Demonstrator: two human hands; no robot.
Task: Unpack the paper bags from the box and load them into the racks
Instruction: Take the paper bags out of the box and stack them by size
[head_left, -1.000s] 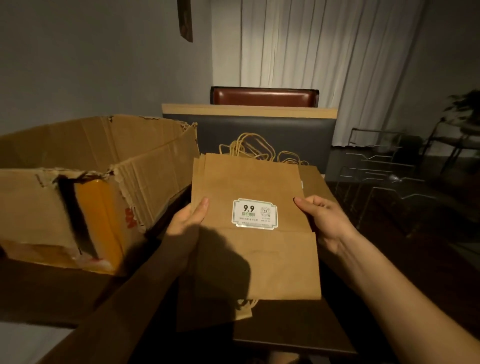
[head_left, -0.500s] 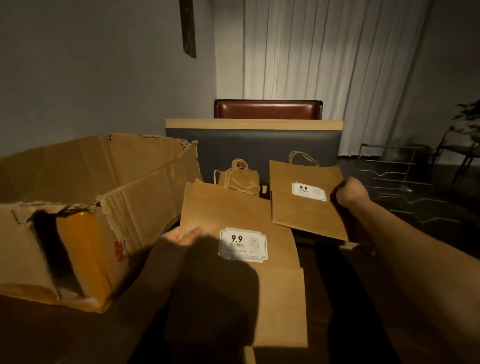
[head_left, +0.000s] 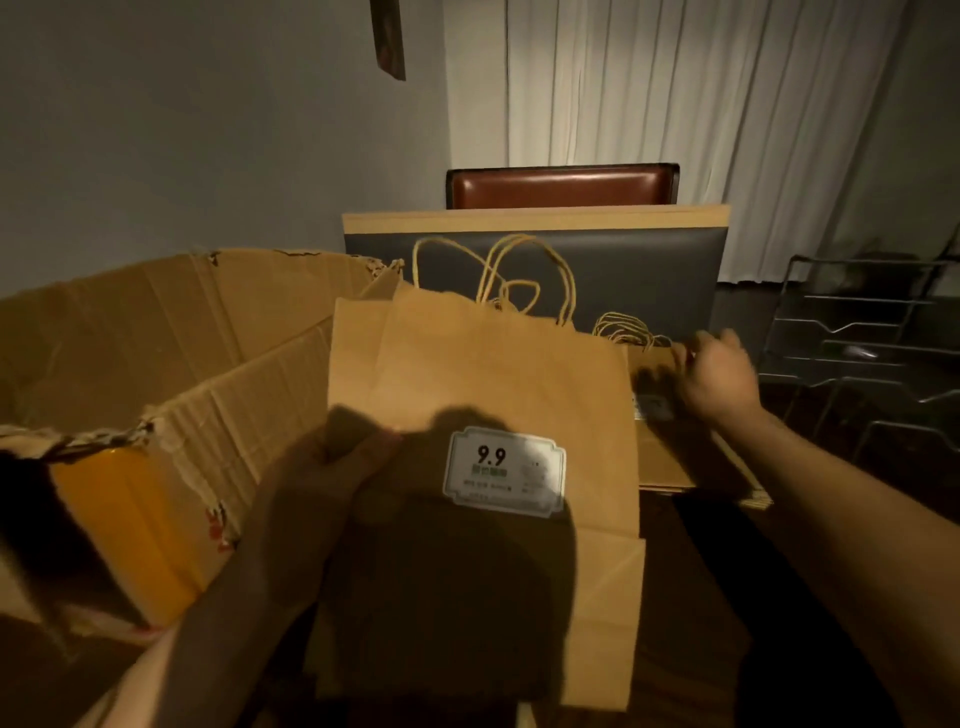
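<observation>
My left hand (head_left: 332, 467) grips the left edge of a stack of flat brown paper bags (head_left: 498, 374), held tilted up in front of me; the top bag bears a white "9.9" sticker (head_left: 504, 470) and twine handles stick up behind. My right hand (head_left: 719, 376) hovers blurred, fingers loosely spread, over a second pile of bags (head_left: 670, 457) lying flat on the dark table to the right. It holds nothing that I can see. The torn cardboard box (head_left: 171, 364) stands open at the left. The wire racks (head_left: 862, 343) stand at the far right.
A dark board with a pale wooden top edge (head_left: 535, 218) stands behind the bags, and a brown leather chair back (head_left: 561, 184) rises behind it. White curtains hang at the back. The table surface (head_left: 691, 587) is dark wood.
My right hand has laid the single bag down on the pile at the right and let go. My left hand has lifted the stack higher and closer to the camera.
</observation>
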